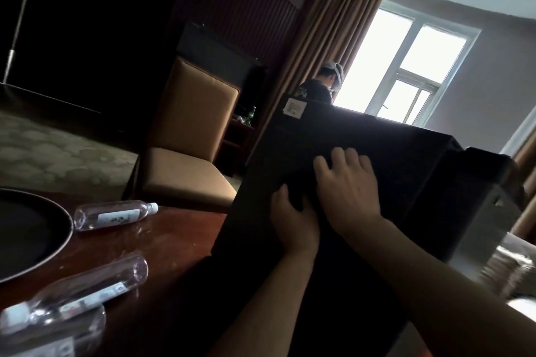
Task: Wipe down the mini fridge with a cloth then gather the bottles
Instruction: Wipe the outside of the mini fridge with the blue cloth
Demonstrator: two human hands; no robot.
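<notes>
A black mini fridge (377, 153) stands tilted in view on the wooden table (162, 240). Both my hands are on its dark upper face. My right hand (348, 185) lies flat with fingers spread, pressing on a dark cloth (295, 179) that barely stands out from the fridge. My left hand (293, 220) sits just beside and below it, thumb and fingers curled into a fold of that cloth. Three clear plastic bottles lie on their sides left of the fridge: one (113, 216) farther back, one (87, 290) nearer, one (52, 339) at the bottom edge.
A dark round plate (66, 223) sits at the table's left. A tan upholstered chair (188, 130) stands behind the table. A person (322, 86) is by the bright window (406, 66) beyond the fridge. A green bottle (251, 115) stands on a far shelf.
</notes>
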